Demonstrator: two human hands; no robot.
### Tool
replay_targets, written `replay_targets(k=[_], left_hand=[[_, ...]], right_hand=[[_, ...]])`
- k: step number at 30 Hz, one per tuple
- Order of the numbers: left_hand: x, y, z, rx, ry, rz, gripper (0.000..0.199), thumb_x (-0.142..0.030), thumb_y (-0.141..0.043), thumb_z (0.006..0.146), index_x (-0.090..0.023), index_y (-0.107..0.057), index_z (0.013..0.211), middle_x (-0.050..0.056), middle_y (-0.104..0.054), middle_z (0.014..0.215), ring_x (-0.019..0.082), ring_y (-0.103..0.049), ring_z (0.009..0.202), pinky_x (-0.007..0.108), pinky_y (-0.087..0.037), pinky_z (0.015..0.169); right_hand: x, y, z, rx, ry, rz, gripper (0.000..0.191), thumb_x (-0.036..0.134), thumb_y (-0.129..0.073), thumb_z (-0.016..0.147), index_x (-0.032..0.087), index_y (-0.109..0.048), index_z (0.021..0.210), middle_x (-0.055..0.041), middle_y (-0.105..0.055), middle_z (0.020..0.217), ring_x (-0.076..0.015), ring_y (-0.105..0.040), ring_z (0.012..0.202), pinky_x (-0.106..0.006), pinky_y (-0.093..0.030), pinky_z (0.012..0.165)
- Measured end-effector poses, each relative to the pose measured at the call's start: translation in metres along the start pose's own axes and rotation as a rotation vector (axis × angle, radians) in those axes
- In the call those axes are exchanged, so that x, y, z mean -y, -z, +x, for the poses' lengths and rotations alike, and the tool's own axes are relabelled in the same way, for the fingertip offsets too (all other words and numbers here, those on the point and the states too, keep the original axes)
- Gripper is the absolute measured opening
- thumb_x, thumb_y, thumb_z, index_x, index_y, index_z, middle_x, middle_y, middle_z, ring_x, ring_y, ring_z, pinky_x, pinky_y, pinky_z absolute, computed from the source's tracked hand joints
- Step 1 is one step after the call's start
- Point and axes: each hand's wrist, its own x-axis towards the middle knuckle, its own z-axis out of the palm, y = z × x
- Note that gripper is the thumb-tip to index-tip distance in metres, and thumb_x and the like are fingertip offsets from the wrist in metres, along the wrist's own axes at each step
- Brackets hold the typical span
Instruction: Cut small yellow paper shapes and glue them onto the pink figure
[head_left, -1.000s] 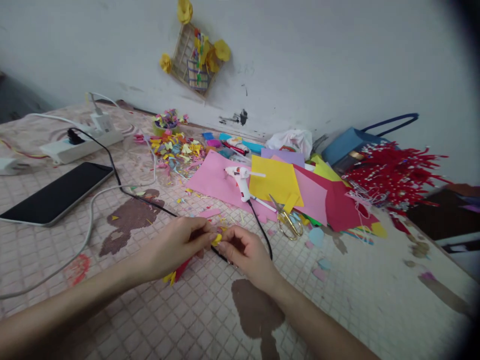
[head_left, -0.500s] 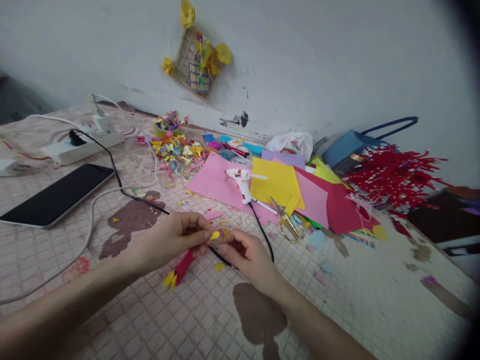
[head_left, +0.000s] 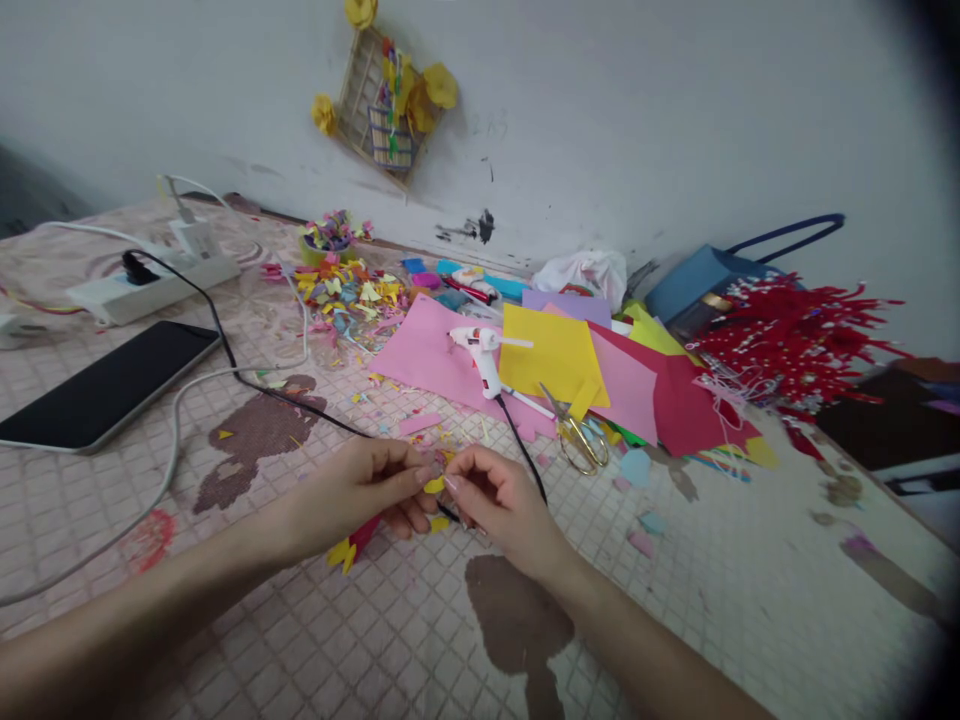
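Between the fingertips of both hands is a small yellow paper piece [head_left: 435, 485]. My left hand [head_left: 375, 485] pinches it from the left. My right hand [head_left: 501, 500] has thumb and forefinger closed at its right end. Below my left hand, partly hidden by it, lies a red paper piece with yellow petal-like tips [head_left: 343, 554]. Another yellow scrap [head_left: 439, 523] rests on the table under the hands. Beyond them a white glue gun [head_left: 484, 360] lies on coloured paper, its black cord running down behind my right hand. Gold-handled scissors [head_left: 581, 443] lie to the right of it.
A tablet [head_left: 105, 388] and a power strip [head_left: 157, 285] with cables are at the left. Paper scraps [head_left: 352, 290] are heaped at the back near a small bowl [head_left: 328, 250]. Yellow paper [head_left: 551, 350], a blue bag [head_left: 694, 280] and red tinsel-like stems [head_left: 787, 340] lie right.
My right hand's fingertips have come up closer to the left ones at the yellow piece. My left hand now covers more of the red paper piece. The view has shifted slightly.
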Motion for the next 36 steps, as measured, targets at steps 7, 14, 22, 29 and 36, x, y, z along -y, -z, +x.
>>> replay_targets(k=[7, 14, 22, 29, 36], left_hand=[[0.003, 0.0014, -0.0007, -0.028, -0.024, -0.07, 0.022, -0.035, -0.063, 0.075, -0.016, -0.053, 0.077, 0.0, -0.066, 0.065, 0.011, -0.061, 0.059, 0.023, -0.05, 0.057], [0.0039, 0.0009, 0.0001, -0.048, -0.074, -0.041, 0.022, -0.034, -0.066, 0.073, -0.015, -0.055, 0.077, 0.0, -0.065, 0.066, 0.011, -0.06, 0.058, 0.025, -0.05, 0.058], [-0.0001, 0.0007, -0.0026, -0.051, -0.043, -0.066, 0.02, -0.031, -0.066, 0.073, -0.015, -0.055, 0.078, 0.0, -0.067, 0.067, 0.011, -0.061, 0.06, 0.024, -0.051, 0.059], [0.0018, 0.0011, -0.0015, -0.087, -0.096, -0.046, 0.02, -0.029, -0.066, 0.074, -0.014, -0.056, 0.081, 0.0, -0.066, 0.067, 0.011, -0.061, 0.061, 0.023, -0.05, 0.06], [0.0005, 0.0002, -0.003, -0.089, -0.142, -0.017, 0.019, -0.029, -0.066, 0.074, -0.014, -0.056, 0.081, 0.0, -0.066, 0.067, 0.012, -0.062, 0.062, 0.024, -0.05, 0.06]], right_hand=[[0.0038, -0.0008, -0.0016, 0.008, -0.015, 0.055, 0.023, 0.038, -0.047, 0.088, 0.018, -0.053, 0.078, 0.0038, -0.048, 0.059, -0.0074, -0.041, 0.047, -0.019, -0.033, 0.044], [0.0021, -0.0018, -0.0009, 0.005, -0.042, 0.093, 0.025, 0.041, -0.054, 0.084, 0.018, -0.052, 0.075, 0.005, -0.046, 0.056, -0.0064, -0.039, 0.045, -0.018, -0.031, 0.04], [0.0036, -0.0011, -0.0015, 0.001, -0.041, 0.136, 0.019, 0.035, -0.055, 0.083, 0.018, -0.053, 0.076, 0.0053, -0.046, 0.056, -0.0061, -0.039, 0.045, -0.017, -0.032, 0.04], [0.0018, -0.001, -0.0018, -0.017, -0.034, 0.136, 0.017, 0.035, -0.057, 0.082, 0.018, -0.053, 0.078, 0.0058, -0.045, 0.055, -0.0063, -0.037, 0.044, -0.018, -0.031, 0.04], [0.0025, -0.0002, -0.0029, -0.02, -0.034, 0.132, 0.017, 0.034, -0.058, 0.081, 0.018, -0.054, 0.078, 0.0042, -0.048, 0.061, -0.0062, -0.039, 0.047, -0.018, -0.032, 0.041]])
